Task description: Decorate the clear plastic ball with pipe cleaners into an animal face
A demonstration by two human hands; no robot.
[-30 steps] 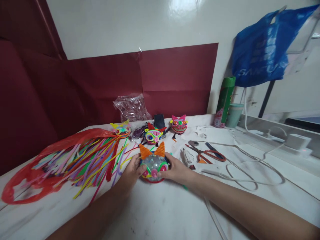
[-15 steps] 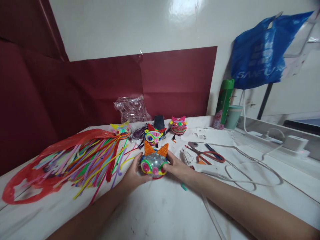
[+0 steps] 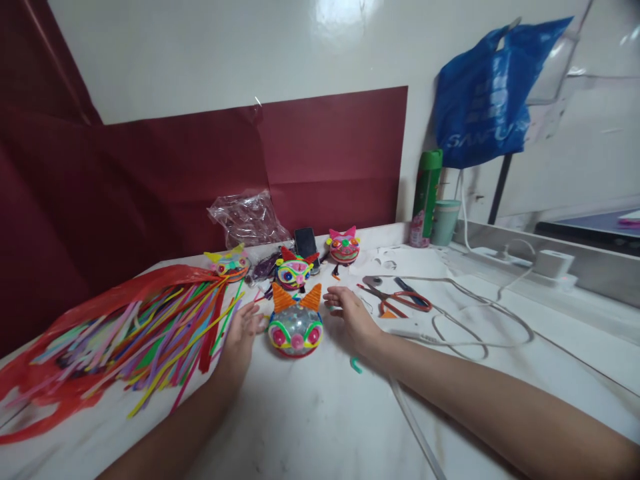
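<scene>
A round grey cat-like head (image 3: 296, 328) with orange ears, pink eyes and green and yellow trim stands on the white table. To its left, my left hand (image 3: 243, 333) is open, fingers apart, near the pipe cleaners and not holding anything. My right hand (image 3: 350, 313) is open on the other side, with a gap between it and the head. Just behind stands a similar head (image 3: 295, 270) with red ears. Further back are a pink-eared head (image 3: 344, 247) and a yellow-eared one (image 3: 230, 263).
Many colourful pipe cleaners (image 3: 165, 333) lie on a red plastic bag (image 3: 125, 283) at the left. Red-handled scissors (image 3: 400, 300), a looping cable (image 3: 520, 327) and a small green piece (image 3: 355, 365) are at the right. A phone (image 3: 306, 247), green can (image 3: 426, 197) and cup (image 3: 445, 223) stand behind.
Both my hands have let go of the orange-eared head and moved apart to its sides. The head stays on the table. The whole view has shifted, so things appear further left.
</scene>
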